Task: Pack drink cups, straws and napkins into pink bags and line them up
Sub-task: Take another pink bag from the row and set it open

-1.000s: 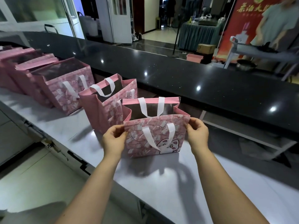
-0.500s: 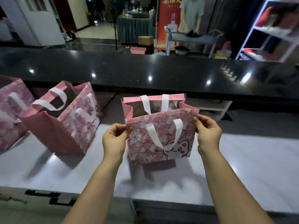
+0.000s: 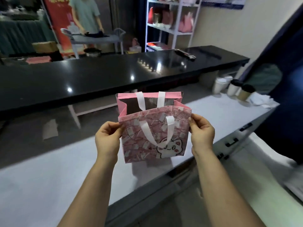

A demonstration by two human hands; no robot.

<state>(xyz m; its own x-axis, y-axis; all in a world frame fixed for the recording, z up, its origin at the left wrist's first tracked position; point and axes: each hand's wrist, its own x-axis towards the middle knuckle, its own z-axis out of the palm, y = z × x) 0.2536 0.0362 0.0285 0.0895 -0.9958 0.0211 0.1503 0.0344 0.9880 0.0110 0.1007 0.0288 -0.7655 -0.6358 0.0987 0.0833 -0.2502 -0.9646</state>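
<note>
A pink bag with white handles and a cartoon cat print hangs upright and open, lifted above the white counter. My left hand pinches its left top corner and my right hand pinches its right top corner. The bag's dark inside shows nothing I can make out. Far right on the counter stand several drink cups, white ones and a brown one with dark lids, beside a heap of white napkins. No straws can be made out.
A long black glossy counter runs behind the white one at a higher level. A white shelf unit with pink bags stands at the back. A person stands at a grey cart in the background. A dark panel blocks the right side.
I have lifted the bag off the counter and carried it to the right. The row of other pink bags has left the view; the cups and napkins have come into view.
</note>
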